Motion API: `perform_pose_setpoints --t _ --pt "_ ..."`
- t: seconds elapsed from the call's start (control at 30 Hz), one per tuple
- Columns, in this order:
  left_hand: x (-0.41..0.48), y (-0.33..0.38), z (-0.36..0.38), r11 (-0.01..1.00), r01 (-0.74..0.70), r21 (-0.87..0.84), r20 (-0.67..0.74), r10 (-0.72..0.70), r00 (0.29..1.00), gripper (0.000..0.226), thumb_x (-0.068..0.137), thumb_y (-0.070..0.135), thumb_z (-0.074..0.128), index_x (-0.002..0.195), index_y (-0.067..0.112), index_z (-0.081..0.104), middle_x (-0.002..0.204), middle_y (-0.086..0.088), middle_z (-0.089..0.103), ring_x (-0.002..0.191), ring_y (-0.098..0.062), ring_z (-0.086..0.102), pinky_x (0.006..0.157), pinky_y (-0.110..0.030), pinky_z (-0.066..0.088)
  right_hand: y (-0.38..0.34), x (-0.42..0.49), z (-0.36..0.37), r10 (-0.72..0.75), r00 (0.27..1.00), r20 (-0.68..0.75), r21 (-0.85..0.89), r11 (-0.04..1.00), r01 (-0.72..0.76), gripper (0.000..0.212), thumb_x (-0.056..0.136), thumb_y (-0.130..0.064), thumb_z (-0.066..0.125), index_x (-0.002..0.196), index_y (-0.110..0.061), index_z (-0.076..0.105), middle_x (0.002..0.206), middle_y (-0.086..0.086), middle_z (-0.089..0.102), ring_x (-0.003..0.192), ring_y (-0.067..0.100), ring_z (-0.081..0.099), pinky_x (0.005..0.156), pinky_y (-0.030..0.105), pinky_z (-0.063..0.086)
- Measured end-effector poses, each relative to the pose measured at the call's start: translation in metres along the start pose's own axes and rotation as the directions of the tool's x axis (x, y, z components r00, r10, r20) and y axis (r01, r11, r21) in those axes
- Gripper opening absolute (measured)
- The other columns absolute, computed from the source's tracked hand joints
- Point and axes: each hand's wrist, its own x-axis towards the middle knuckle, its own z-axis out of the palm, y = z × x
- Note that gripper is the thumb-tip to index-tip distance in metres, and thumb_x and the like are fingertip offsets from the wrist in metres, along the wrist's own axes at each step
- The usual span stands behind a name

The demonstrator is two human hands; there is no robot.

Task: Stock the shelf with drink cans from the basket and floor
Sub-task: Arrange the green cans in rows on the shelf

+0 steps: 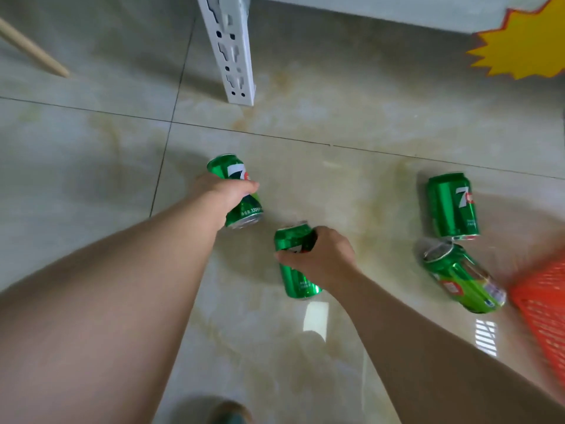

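Note:
Several green drink cans are on the tiled floor. My left hand (224,194) grips one green can (244,209) around its middle, near the centre of the view. My right hand (321,255) grips a second green can (298,281) just to the right and nearer to me. Two more green cans lie untouched at the right: one (452,206) on its side, and a dented one (461,278) just below it, touching or nearly touching. An orange mesh basket (544,310) shows at the right edge, blurred.
A white slotted shelf post (229,50) stands on the floor at the top centre, with the white shelf base (382,10) running to the right. A yellow starburst sign (519,44) hangs at top right. A wooden stick (33,50) lies at top left. A shoe tip (230,414) shows at the bottom.

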Motion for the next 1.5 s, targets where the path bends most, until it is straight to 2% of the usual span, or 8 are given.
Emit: perform_pose_setpoints --t 0.13,0.27,0.4,0.63,0.87,1.07,1.33,1.5 --pt "-0.037 0.006 -0.024 0.999 -0.007 -0.039 0.014 0.008 1.0 0.05 0.066 0.031 0.083 0.107 0.014 0.059 0.105 -0.005 0.065 0.092 -0.023 0.064 0.088 -0.037 0.055 -0.007 -0.025 -0.04 0.024 0.991 -0.133 0.164 0.986 -0.002 0.047 0.065 -0.047 0.08 0.097 -0.015 0.066 0.094 0.005 0.068 0.083 0.023 0.065 0.071 0.034 0.056" --pt "-0.098 0.035 -0.049 0.991 -0.126 0.042 0.059 0.123 0.991 0.07 0.047 0.046 0.082 0.109 0.02 0.062 0.103 -0.001 0.068 0.092 -0.021 0.066 0.087 -0.038 0.055 -0.027 -0.069 -0.099 0.017 0.967 -0.254 0.244 0.969 0.047 0.051 0.066 -0.05 0.08 0.099 -0.014 0.064 0.096 0.004 0.066 0.086 0.023 0.062 0.069 0.031 0.051" --pt "-0.174 0.081 -0.07 0.97 -0.242 0.004 0.148 0.239 0.96 0.046 0.059 0.036 0.084 0.097 0.025 0.06 0.099 0.003 0.069 0.094 -0.018 0.066 0.09 -0.039 0.053 -0.054 -0.123 -0.17 0.01 0.944 -0.33 0.3 0.949 0.095 0.049 0.066 -0.052 0.08 0.096 -0.017 0.062 0.095 0.001 0.068 0.088 0.022 0.063 0.075 0.035 0.055" --pt "-0.318 0.174 -0.11 0.9 -0.432 -0.055 0.269 0.43 0.862 0.032 0.069 0.017 0.081 0.091 0.025 0.061 0.093 0.006 0.069 0.09 -0.013 0.065 0.079 -0.028 0.049 -0.092 -0.225 -0.297 0.042 0.902 -0.431 0.466 0.865 0.183 0.05 0.063 -0.054 0.08 0.098 -0.02 0.067 0.09 -0.003 0.071 0.084 0.018 0.067 0.078 0.039 0.057" --pt "-0.431 0.27 -0.149 0.831 -0.553 -0.056 0.379 0.531 0.758 0.051 0.06 0.016 0.089 0.099 0.026 0.057 0.093 0.006 0.068 0.09 -0.015 0.064 0.072 -0.028 0.047 -0.105 -0.318 -0.425 -0.011 0.873 -0.487 0.483 0.83 0.28 0.043 0.07 -0.047 0.08 0.101 -0.022 0.064 0.087 -0.013 0.067 0.076 0.0 0.061 0.055 0.016 0.044" --pt "-0.526 0.354 -0.167 0.726 -0.679 -0.106 0.443 0.646 0.621 0.033 0.07 0.007 0.081 0.084 0.024 0.057 0.087 0.003 0.067 0.082 -0.015 0.064 0.063 -0.022 0.044 -0.123 -0.377 -0.511 -0.017 0.8 -0.6 0.455 0.815 0.359 0.047 0.064 -0.053 0.081 0.098 -0.023 0.067 0.089 -0.01 0.071 0.084 0.01 0.067 0.071 0.031 0.058" --pt "-0.617 0.427 -0.175 0.581 -0.802 -0.142 0.517 0.734 0.44 0.046 0.071 0.001 0.079 0.094 0.029 0.051 0.097 -0.002 0.065 0.083 -0.014 0.062 0.06 -0.019 0.045 -0.143 -0.442 -0.598 -0.015 0.719 -0.695 0.416 0.807 0.419 0.052 0.063 -0.052 0.082 0.104 -0.022 0.067 0.088 -0.009 0.071 0.08 0.01 0.067 0.069 0.028 0.057" --pt "-0.652 0.463 -0.162 0.514 -0.853 -0.092 0.527 0.752 0.396 0.079 0.062 0.011 0.086 0.121 0.032 0.038 0.106 -0.001 0.062 0.097 -0.019 0.062 0.074 -0.029 0.052 -0.136 -0.462 -0.649 -0.007 0.656 -0.755 0.393 0.795 0.461 0.052 0.067 -0.047 0.081 0.109 -0.021 0.066 0.092 -0.008 0.07 0.084 0.013 0.067 0.077 0.034 0.057"
